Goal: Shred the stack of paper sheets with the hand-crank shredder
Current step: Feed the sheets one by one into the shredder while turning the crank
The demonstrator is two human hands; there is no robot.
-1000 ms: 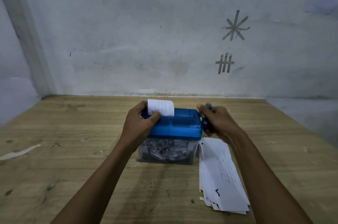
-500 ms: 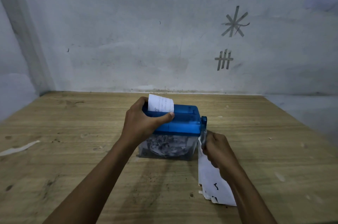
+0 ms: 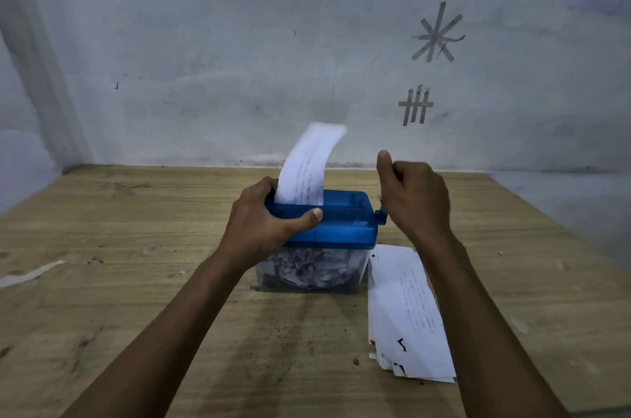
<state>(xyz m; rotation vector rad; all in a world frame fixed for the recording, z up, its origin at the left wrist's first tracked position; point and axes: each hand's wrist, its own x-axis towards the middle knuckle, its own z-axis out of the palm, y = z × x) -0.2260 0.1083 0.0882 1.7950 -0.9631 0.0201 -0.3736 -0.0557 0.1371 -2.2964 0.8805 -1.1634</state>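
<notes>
The hand-crank shredder (image 3: pixel 345 223) has a blue top over a clear bin (image 3: pixel 307 270) full of shreds and stands mid-table. A white printed sheet (image 3: pixel 307 168) rises out of its slot at the left and curls back at the top. My left hand (image 3: pixel 263 223) clamps the left end of the blue top, thumb along the front. My right hand (image 3: pixel 413 195) is a fist on the crank (image 3: pixel 380 216) at the shredder's right side, raised above the axle; the handle itself is hidden inside it. The stack of paper sheets (image 3: pixel 406 311) lies on the table to the right of the bin.
The wooden table (image 3: pixel 136 246) butts against a grey wall with tape marks (image 3: pixel 437 33). A white paper scrap (image 3: pixel 30 275) lies near the left edge. The table's right edge runs diagonally past the stack.
My right hand swung from low beside the bin up to the top of the crank's turn. The paper standing out of the slot is much taller now. My left hand stayed on the shredder.
</notes>
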